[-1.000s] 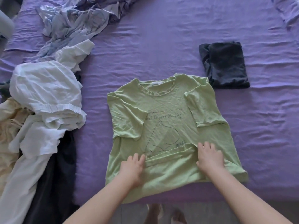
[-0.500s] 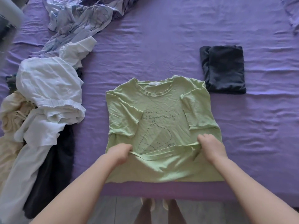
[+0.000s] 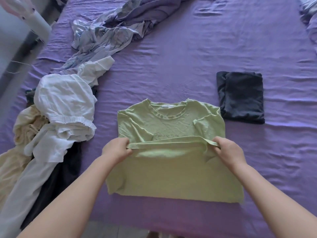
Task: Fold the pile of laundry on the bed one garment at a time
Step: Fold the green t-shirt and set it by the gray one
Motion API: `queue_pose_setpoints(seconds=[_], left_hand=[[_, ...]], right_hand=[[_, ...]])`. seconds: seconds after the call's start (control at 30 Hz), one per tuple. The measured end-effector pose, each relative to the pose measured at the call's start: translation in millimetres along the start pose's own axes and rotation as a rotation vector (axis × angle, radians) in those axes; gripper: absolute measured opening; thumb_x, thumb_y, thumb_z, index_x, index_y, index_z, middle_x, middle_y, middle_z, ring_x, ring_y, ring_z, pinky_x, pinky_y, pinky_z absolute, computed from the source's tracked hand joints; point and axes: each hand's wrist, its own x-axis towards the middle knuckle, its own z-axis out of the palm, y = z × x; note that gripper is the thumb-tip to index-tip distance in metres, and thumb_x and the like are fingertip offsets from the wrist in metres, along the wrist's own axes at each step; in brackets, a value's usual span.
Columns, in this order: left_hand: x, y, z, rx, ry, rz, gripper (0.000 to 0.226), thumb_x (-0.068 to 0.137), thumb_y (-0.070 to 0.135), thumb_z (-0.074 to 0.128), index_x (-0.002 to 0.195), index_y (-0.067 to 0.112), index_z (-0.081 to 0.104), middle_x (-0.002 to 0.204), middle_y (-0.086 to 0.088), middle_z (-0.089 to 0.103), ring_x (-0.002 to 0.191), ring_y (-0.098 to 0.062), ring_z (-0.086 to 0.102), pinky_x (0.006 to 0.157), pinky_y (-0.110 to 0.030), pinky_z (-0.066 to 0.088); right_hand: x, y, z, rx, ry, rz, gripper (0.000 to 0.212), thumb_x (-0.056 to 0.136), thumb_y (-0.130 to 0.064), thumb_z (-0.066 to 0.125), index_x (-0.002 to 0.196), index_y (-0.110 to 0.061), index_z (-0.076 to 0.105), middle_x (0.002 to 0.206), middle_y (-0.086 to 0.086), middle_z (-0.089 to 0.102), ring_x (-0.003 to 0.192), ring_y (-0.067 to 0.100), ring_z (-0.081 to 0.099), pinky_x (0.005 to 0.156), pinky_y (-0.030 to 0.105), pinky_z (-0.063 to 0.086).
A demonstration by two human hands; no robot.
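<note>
A light green T-shirt (image 3: 171,172) lies face up on the purple bed sheet (image 3: 188,57), sleeves folded in. My left hand (image 3: 116,148) pinches the left corner of its bottom hem and my right hand (image 3: 228,152) pinches the right corner. The hem is lifted and carried up over the chest, covering most of the printed drawing. A pile of unfolded laundry (image 3: 63,107) in white, cream and dark cloth lies to the left. A dark folded garment (image 3: 241,97) rests to the right of the shirt's collar.
A crumpled pale blue and purple cloth (image 3: 106,33) stretches across the far left of the bed. A white object (image 3: 25,16) stands beside the bed at the top left. The bed's near edge runs along the bottom, with floor below it.
Both hands went from lying flat on the shirt's lower part to pinching its hem, then carried the hem up toward the collar, hiding the print.
</note>
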Motion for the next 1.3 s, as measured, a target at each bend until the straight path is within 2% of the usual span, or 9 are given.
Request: queue_pose_setpoints(seconds=[0.1, 0.23, 0.53, 0.7, 0.77, 0.87, 0.97, 1.1, 1.3], left_hand=[[23, 2, -18, -0.065, 0.128, 0.040, 0.012, 0.089, 0.025, 0.053, 0.096, 0.016, 0.059, 0.100, -0.001, 0.063, 0.096, -0.024, 0.057, 0.070, -0.034, 0.045], [53, 0, -31, -0.086, 0.162, 0.043, 0.015, 0.090, 0.025, 0.050, 0.097, 0.021, 0.062, 0.101, 0.000, 0.066, 0.098, -0.025, 0.058, 0.076, -0.036, 0.048], [138, -11, -60, -0.109, 0.245, 0.020, 0.021, 0.091, 0.024, 0.049, 0.107, 0.025, 0.063, 0.105, -0.003, 0.066, 0.104, -0.026, 0.055, 0.078, -0.035, 0.044], [182, 6, -54, 0.179, 0.276, 0.030, 0.030, 0.091, 0.027, 0.049, 0.121, 0.028, 0.054, 0.124, 0.001, 0.056, 0.119, -0.025, 0.044, 0.093, -0.036, 0.034], [182, 13, -40, 0.168, 0.438, 0.133, 0.034, 0.083, 0.019, 0.060, 0.116, 0.019, 0.058, 0.120, -0.005, 0.056, 0.116, -0.030, 0.045, 0.091, -0.040, 0.036], [160, 32, -3, 0.032, 0.640, 0.477, 0.032, 0.062, 0.000, 0.070, 0.091, 0.013, 0.068, 0.092, -0.007, 0.062, 0.084, -0.032, 0.060, 0.071, -0.038, 0.047], [131, 60, 40, 0.013, 0.501, 0.743, 0.024, 0.067, 0.009, 0.055, 0.084, 0.019, 0.068, 0.082, -0.001, 0.062, 0.070, -0.022, 0.060, 0.062, -0.030, 0.049], [131, 83, 70, 0.020, 0.339, 0.740, 0.036, 0.077, 0.022, 0.041, 0.095, 0.021, 0.073, 0.097, 0.002, 0.069, 0.092, -0.019, 0.067, 0.082, -0.028, 0.053], [166, 92, 53, 0.128, 0.338, 0.672, 0.046, 0.080, 0.024, 0.037, 0.111, 0.019, 0.071, 0.118, -0.006, 0.067, 0.111, -0.023, 0.063, 0.092, -0.044, 0.051]], right_hand=[[19, -7, -10, 0.013, 0.029, -0.076, 0.040, 0.089, -0.057, 0.048, 0.097, -0.019, 0.055, 0.091, -0.003, 0.064, 0.085, 0.023, 0.059, 0.058, 0.031, 0.033], [38, -10, -16, -0.268, -0.079, -0.302, 0.064, 0.074, -0.074, 0.053, 0.117, -0.028, 0.045, 0.107, -0.014, 0.053, 0.098, 0.012, 0.056, 0.065, 0.028, 0.043], [114, -21, -30, -0.121, -0.014, -0.126, 0.031, 0.083, -0.042, 0.067, 0.104, -0.020, 0.060, 0.101, -0.003, 0.060, 0.096, 0.022, 0.057, 0.074, 0.035, 0.045], [155, -36, -15, -0.328, 0.003, -0.068, 0.042, 0.087, -0.033, 0.060, 0.127, -0.022, 0.050, 0.122, 0.000, 0.055, 0.115, 0.023, 0.050, 0.089, 0.033, 0.038], [153, -45, -4, -0.344, 0.166, -0.186, 0.044, 0.080, -0.022, 0.069, 0.122, -0.012, 0.058, 0.118, 0.009, 0.059, 0.112, 0.032, 0.055, 0.089, 0.038, 0.042], [128, -71, 24, -0.207, 0.360, -0.380, 0.042, 0.063, -0.002, 0.078, 0.104, -0.002, 0.068, 0.106, 0.016, 0.066, 0.096, 0.036, 0.065, 0.081, 0.045, 0.052], [98, -100, 65, -0.070, 0.259, -0.454, 0.042, 0.063, -0.006, 0.080, 0.104, -0.008, 0.070, 0.109, 0.010, 0.067, 0.095, 0.027, 0.067, 0.079, 0.036, 0.056], [92, -109, 104, -0.120, 0.187, -0.411, 0.040, 0.082, -0.025, 0.048, 0.115, -0.012, 0.068, 0.123, 0.005, 0.064, 0.114, 0.021, 0.061, 0.101, 0.037, 0.035], [139, -103, 98, -0.365, 0.114, -0.296, 0.051, 0.086, -0.042, 0.034, 0.120, -0.022, 0.065, 0.124, 0.008, 0.064, 0.115, 0.029, 0.060, 0.104, 0.054, 0.026]])
